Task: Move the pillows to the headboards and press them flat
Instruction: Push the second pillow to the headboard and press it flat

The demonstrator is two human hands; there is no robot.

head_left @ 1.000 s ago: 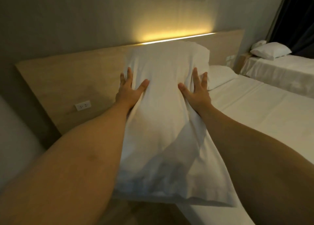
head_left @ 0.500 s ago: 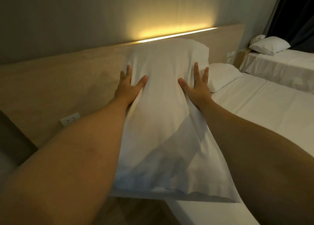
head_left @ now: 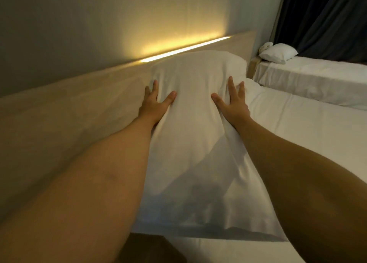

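Note:
A long white pillow point(head_left: 194, 123) lies lengthwise in front of me, its far end against the lit wooden headboard point(head_left: 79, 113) and its near end raised over the bed's corner. My left hand point(head_left: 155, 105) presses into its left side and my right hand point(head_left: 232, 103) into its right side. Both have fingers spread, and they squeeze the pillow narrow between them. A second white pillow point(head_left: 253, 86) peeks out behind my right hand, mostly hidden. Another white pillow point(head_left: 278, 53) rests at the head of the far bed.
The white mattress point(head_left: 297, 127) stretches to the right. A second bed point(head_left: 309, 80) stands beyond a narrow gap, under a dark curtain point(head_left: 321, 18). A light strip point(head_left: 184, 49) glows along the headboard's top. Dark floor point(head_left: 149, 248) shows below the pillow's near end.
Both hands and the pillow have moved forward and lower toward the headboard. The view has shifted right, so the wall socket is out of frame.

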